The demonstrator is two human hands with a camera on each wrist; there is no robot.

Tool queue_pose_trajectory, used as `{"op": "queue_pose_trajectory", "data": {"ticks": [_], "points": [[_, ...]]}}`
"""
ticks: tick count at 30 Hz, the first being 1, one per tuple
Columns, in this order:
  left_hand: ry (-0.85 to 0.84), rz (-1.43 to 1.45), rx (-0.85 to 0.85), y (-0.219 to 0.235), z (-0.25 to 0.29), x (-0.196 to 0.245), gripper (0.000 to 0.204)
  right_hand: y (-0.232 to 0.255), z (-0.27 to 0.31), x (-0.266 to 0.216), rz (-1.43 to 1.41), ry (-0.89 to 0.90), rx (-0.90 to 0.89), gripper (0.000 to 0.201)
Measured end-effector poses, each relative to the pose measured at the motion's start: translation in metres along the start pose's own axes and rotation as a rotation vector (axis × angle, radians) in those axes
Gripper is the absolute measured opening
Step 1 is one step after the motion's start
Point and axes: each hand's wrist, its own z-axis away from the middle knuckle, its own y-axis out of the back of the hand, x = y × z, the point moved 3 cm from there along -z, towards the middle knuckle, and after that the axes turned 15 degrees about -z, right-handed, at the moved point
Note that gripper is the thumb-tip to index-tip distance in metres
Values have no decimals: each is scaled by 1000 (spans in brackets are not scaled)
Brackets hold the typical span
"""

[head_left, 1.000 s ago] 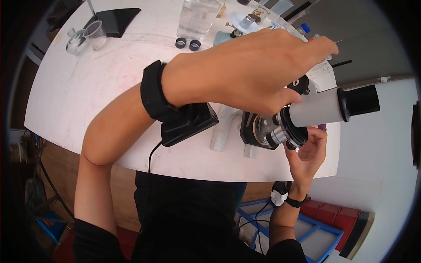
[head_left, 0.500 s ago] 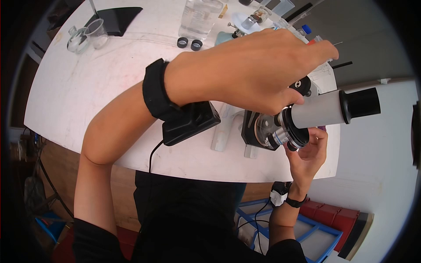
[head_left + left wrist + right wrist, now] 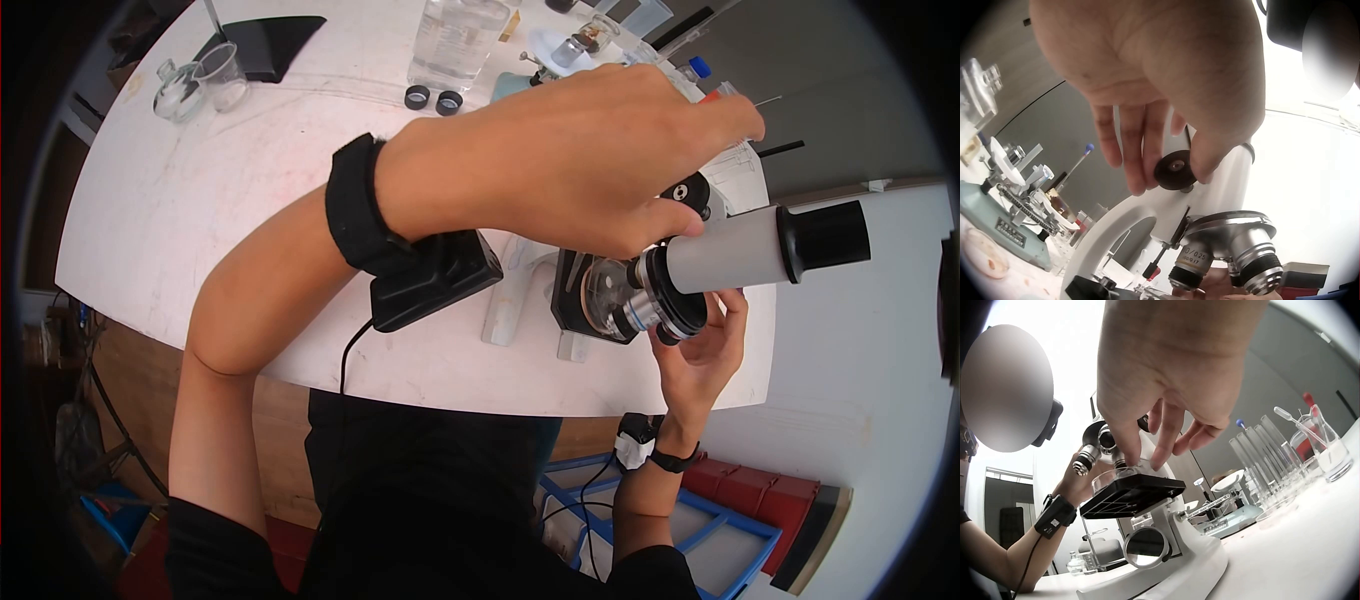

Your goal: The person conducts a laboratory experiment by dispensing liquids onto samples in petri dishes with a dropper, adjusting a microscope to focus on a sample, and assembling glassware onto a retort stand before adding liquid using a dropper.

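A white microscope (image 3: 725, 250) with a black eyepiece leans toward the right of the head view. My left hand (image 3: 560, 160) reaches across to its arm; in the left wrist view its thumb and fingers pinch the black focus knob (image 3: 1169, 176). Below the knob hang the silver objectives (image 3: 1194, 259). On the far side of the stage (image 3: 1132, 499), my right hand (image 3: 698, 365) holds the rim of a clear round dish (image 3: 1107, 481) between thumb and fingers. The dish lies on the stage under the objectives, partly covered by the fingertips.
A large clear bottle (image 3: 452, 45) and two black caps (image 3: 417, 97) stand behind the left forearm. A plastic cup (image 3: 222, 85) is at the far left. A green-based balance (image 3: 1007, 228), test tubes (image 3: 1259, 459) and a glass with a pipette (image 3: 1334, 459) stand beyond the microscope.
The left thumb has slid slightly to the right at the knob, and the fingers have shifted a little. The eyepiece tube appears slightly farther right and lower. The right hand stays at the dish.
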Motion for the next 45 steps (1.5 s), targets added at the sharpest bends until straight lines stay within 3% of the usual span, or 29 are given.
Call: {"op": "queue_pose_trajectory", "data": {"ticks": [8, 14, 19, 27, 30, 33, 45], "points": [[-49, -54, 73, -5, 1, -2, 39, -14, -4, -6, -130, -8, 0, 109], [-54, -71, 51, -4, -1, 1, 36, -20, -2, -6, -96, -132, -78, 107], [-21, -48, -12, -5, -3, 1, 36, -19, -5, -1, -33, -61, -149, 103], [-227, -69, 305, -4, -3, -3, 39, -24, -4, -1, -84, -97, -143, 95], [-231, -27, 325, 3, 1, -2, 42, -27, -5, -2, -100, -99, -135, 92], [-223, 10, 243, 6, -1, -1, 44, -25, -4, 0, -84, -108, -127, 92], [-196, -92, 216, 7, 0, 2, 43, -25, -3, 2, -93, -108, -90, 90]]}}
